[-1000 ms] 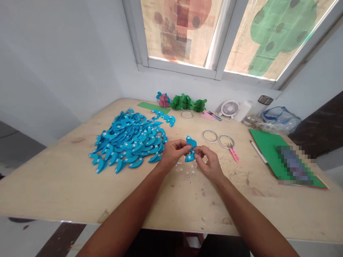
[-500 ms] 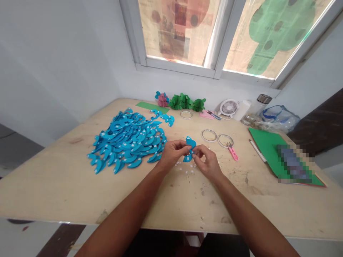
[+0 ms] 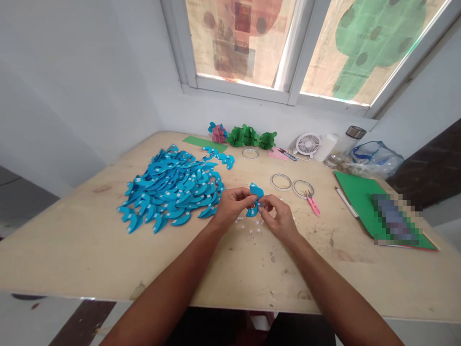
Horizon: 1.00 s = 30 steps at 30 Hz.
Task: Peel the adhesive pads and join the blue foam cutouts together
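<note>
A curved blue paper piece (image 3: 256, 190) with small white squares on it is held up between both hands above the table. My left hand (image 3: 232, 205) pinches its left side with thumb and forefinger. On the other side my right hand (image 3: 278, 214) has its fingertips closed on the same piece, partly covering it. Small white paper bits (image 3: 251, 231) lie scattered on the tabletop below the hands. To the left of my left hand spreads a large pile of similar blue paper pieces (image 3: 176, 185), many with white squares.
Tape rolls (image 3: 281, 182) and pink-handled snips (image 3: 313, 205) lie right of the hands. Green paper shapes (image 3: 249, 137), a small white fan (image 3: 308, 144) and a bottle (image 3: 347, 144) stand along the back. A green sheet (image 3: 360, 202) and a white pen (image 3: 346, 202) are at the right.
</note>
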Each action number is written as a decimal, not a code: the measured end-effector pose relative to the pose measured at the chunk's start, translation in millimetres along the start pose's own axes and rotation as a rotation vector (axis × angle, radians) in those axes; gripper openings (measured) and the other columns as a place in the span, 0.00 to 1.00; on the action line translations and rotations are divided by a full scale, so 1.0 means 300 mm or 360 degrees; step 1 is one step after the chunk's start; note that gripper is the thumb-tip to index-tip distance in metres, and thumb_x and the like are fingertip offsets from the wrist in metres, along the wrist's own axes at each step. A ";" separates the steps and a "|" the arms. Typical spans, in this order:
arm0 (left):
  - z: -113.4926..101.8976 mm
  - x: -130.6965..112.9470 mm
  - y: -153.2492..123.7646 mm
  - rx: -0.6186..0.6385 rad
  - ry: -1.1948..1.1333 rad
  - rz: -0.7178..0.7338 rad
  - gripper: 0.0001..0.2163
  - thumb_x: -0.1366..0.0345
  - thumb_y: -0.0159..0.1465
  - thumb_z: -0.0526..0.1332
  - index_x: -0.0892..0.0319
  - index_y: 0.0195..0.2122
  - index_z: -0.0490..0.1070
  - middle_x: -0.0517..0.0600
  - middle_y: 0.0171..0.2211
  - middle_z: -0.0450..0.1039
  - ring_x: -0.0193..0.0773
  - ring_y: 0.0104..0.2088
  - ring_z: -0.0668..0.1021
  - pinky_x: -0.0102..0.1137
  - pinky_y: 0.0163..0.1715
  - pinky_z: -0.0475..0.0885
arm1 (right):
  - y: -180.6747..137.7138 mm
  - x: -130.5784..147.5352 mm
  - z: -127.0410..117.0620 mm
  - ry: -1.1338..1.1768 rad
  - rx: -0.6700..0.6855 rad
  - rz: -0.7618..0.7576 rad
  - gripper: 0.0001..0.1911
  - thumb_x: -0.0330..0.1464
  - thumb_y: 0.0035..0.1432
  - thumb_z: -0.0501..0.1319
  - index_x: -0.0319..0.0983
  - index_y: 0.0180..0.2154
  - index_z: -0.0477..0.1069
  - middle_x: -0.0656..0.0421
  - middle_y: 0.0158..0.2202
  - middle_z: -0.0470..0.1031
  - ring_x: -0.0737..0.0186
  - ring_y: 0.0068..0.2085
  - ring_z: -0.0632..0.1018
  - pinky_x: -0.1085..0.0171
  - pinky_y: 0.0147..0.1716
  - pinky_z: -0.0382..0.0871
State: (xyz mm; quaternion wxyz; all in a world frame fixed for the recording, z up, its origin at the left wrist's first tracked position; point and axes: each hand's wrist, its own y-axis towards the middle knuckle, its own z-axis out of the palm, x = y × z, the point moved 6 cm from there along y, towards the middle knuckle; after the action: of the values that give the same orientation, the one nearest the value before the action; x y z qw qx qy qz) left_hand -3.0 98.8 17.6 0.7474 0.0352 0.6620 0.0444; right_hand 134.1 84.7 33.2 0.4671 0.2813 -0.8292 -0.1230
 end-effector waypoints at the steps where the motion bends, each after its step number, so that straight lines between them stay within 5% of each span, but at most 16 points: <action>1: 0.000 0.001 -0.001 -0.0004 -0.0001 -0.0006 0.09 0.61 0.48 0.67 0.63 0.23 0.74 0.48 0.20 0.72 0.32 0.22 0.72 0.27 0.24 0.69 | 0.000 -0.002 0.001 -0.0004 0.0006 0.0003 0.07 0.31 0.54 0.55 0.41 0.36 0.68 0.59 0.28 0.72 0.63 0.28 0.70 0.63 0.31 0.65; 30: 0.003 -0.017 -0.011 -0.0050 0.0059 0.0013 0.06 0.64 0.48 0.66 0.62 0.23 0.74 0.46 0.20 0.72 0.31 0.22 0.72 0.26 0.25 0.69 | -0.001 -0.002 -0.011 -0.0024 -0.0099 0.0064 0.04 0.30 0.53 0.55 0.41 0.32 0.67 0.59 0.29 0.74 0.62 0.30 0.72 0.63 0.34 0.66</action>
State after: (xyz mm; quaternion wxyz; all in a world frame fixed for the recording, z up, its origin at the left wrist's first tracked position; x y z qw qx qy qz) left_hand -2.6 95.1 22.4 0.7352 0.0253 0.6749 0.0584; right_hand 137.3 85.0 34.6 0.4717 0.2488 -0.8340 -0.1415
